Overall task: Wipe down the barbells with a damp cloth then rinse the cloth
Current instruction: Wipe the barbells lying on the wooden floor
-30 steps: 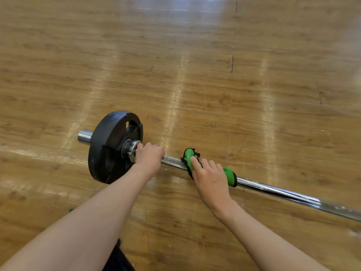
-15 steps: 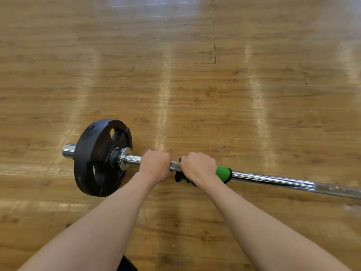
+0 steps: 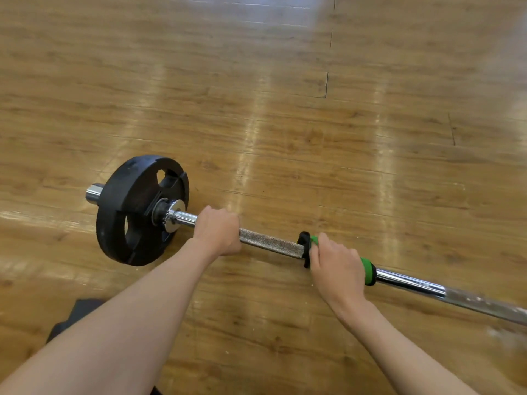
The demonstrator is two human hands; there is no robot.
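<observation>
Right hand (image 3: 336, 263) slid cloth (image 3: 368, 270) rightward, baring knurled bar (image 3: 271, 245).

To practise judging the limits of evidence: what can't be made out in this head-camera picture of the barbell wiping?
Head view:
- barbell: right end cut off by the picture's edge.
- green cloth: mostly hidden under the right hand; dampness untellable.
- Bar beneath the left hand: covered by its grip.
- dark object, bottom left: partly behind the forearm; unidentifiable.

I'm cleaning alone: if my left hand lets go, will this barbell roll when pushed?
Likely yes: it sits on a round black plate on glossy wooden floor, so pushes could roll it. The steel bar looks rigid and probably heavy. The left hand gripping the bar seems to steady it.
</observation>
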